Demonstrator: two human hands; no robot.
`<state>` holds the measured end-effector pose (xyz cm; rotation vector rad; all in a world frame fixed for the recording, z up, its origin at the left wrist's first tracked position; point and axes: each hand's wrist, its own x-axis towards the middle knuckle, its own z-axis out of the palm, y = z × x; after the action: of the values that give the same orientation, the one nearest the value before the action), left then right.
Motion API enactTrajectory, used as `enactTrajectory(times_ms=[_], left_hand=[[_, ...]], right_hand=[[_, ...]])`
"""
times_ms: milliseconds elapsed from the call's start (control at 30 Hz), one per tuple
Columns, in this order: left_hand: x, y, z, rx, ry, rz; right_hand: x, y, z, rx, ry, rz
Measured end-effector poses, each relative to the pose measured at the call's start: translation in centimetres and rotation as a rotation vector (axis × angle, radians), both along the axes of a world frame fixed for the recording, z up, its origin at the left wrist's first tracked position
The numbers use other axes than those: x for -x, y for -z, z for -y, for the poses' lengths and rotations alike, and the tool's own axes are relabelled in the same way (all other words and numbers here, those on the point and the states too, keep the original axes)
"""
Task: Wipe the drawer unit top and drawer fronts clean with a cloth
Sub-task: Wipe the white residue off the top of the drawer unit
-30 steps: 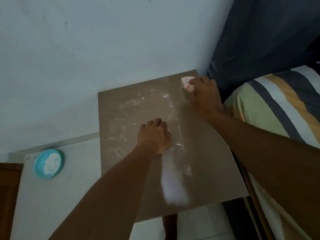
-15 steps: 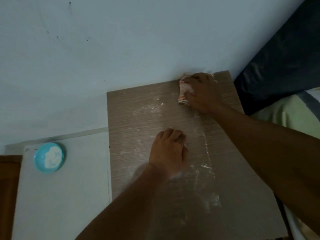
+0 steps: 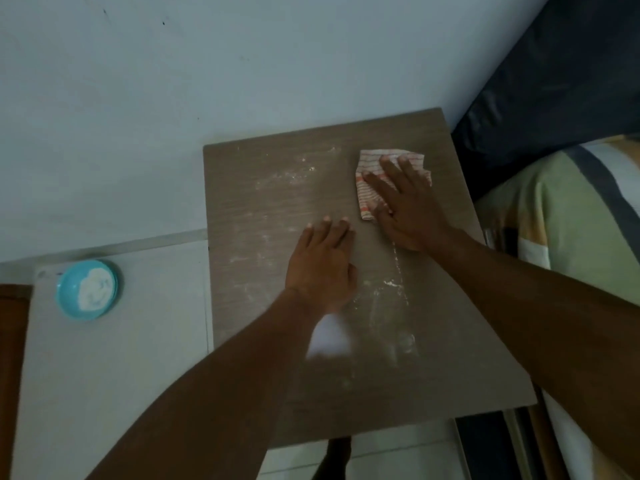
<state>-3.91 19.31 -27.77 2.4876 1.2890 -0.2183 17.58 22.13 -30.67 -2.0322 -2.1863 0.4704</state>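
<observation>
The drawer unit top point(image 3: 270, 202) is a brown wood-grain panel against the wall, smeared with white powder streaks. A white cloth with orange stripes point(image 3: 367, 199) lies flat near its far right corner. My right hand point(image 3: 405, 202) presses flat on the cloth with fingers spread. My left hand point(image 3: 322, 265) rests palm down on the bare top near the middle, holding nothing. A heap of white powder point(image 3: 329, 339) lies beside my left forearm. The drawer fronts are out of sight below the top.
A teal bowl of white powder point(image 3: 87, 289) sits on the pale floor at the left. A striped mattress point(image 3: 568, 216) and dark fabric point(image 3: 554, 81) border the unit on the right. The wall point(image 3: 173, 81) stands right behind it.
My right hand has pulled the cloth from the back edge toward me and spread flat on it. My left hand has opened flat. The view has shifted so the unit sits lower.
</observation>
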Motion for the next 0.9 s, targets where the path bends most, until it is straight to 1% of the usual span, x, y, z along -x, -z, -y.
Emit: enactTrajectory(times_ms=[167,400,600,700,767,833,900], left_hand=[[0.6,-0.6,3.4,-0.046,-0.001,-0.062],[2.1,-1.1,10.2,-0.027,-0.045,-0.067],[3.9,-0.9,16.0,-0.045,-0.077,-0.065],[4.3,-0.8,18.8,-0.040,-0.102,-0.065],[4.6,-0.8,20.5,-0.025,-0.117,-0.067],[4.8,-0.9,21.9,-0.017,-0.123,-0.071],[5.1,-1.3,22.7,-0.009,-0.121,-0.074]], right_hand=[[1.1,0.0,6.9,-0.008,0.004,-0.017],[2.8,-0.6,18.0,-0.008,0.003,-0.040],[4.0,-0.1,26.6,-0.096,0.014,-0.100],[4.6,0.0,30.4,-0.100,0.027,-0.078],[5.0,0.0,32.7,-0.095,0.032,-0.023],[5.2,-0.2,34.5,-0.088,-0.003,0.020],[5.2,-0.7,35.6,-0.026,-0.122,-0.004]])
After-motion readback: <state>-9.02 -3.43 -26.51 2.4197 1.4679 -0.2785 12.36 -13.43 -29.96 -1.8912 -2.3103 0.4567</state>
